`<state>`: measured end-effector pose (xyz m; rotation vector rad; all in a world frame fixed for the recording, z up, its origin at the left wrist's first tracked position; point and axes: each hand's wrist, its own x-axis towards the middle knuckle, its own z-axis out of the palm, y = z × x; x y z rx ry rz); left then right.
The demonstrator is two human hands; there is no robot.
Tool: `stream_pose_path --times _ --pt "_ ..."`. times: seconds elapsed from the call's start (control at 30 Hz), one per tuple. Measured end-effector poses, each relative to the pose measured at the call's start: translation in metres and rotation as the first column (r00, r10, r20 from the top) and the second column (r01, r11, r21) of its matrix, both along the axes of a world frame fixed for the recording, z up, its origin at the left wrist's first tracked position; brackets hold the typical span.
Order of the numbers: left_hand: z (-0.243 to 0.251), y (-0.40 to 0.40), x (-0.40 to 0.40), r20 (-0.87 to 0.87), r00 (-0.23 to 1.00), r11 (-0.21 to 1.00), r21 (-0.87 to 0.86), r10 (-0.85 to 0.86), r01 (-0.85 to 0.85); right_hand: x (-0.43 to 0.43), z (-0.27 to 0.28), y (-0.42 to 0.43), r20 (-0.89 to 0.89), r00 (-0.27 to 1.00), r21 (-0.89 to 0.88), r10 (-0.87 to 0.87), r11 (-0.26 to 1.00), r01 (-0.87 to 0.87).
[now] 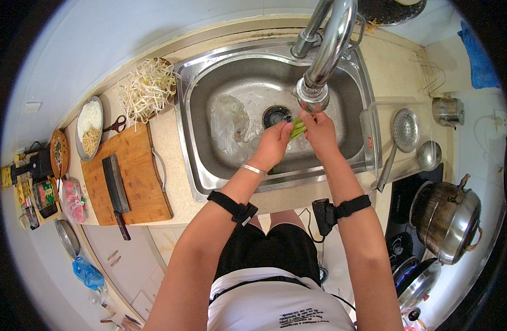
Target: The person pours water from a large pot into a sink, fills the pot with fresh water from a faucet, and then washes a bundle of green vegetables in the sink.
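Note:
Both hands are over the stainless steel sink (220, 169), just below the faucet head (312, 97). Between them is a small bunch of green stalks (297, 128). My left hand (273, 142) grips its left end, and my right hand (320, 131) has the other end, close under the spout. Beneath the hands lies the black drain strainer (277, 117). A clear plastic bag (228, 124), wet and crumpled, rests on the sink floor to the left. Whether water is running cannot be made out.
Left of the sink, a cleaver (116, 188) lies on a wooden cutting board (143, 182), its handle past the front edge. Bean sprouts (149, 89) are heaped behind it, near scissors (117, 124) and an oval plate (86, 153). At right are a skimmer (405, 128) and a large steel pot (452, 223).

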<state>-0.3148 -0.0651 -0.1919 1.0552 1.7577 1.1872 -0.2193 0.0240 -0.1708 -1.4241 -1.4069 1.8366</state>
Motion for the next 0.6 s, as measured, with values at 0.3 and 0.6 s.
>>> stream_pose_path --times 0.3,0.6 --pt "-0.003 -0.003 0.004 -0.015 0.999 0.997 -0.060 0.043 -0.044 -0.005 0.022 0.004 -0.031 0.980 -0.289 -0.195 0.940 0.178" --pt "0.008 -0.003 -0.005 0.469 0.864 0.968 -0.239 0.183 -0.076 -0.005 0.020 0.001 -0.101 0.995 -0.153 0.028 0.987 -0.043"
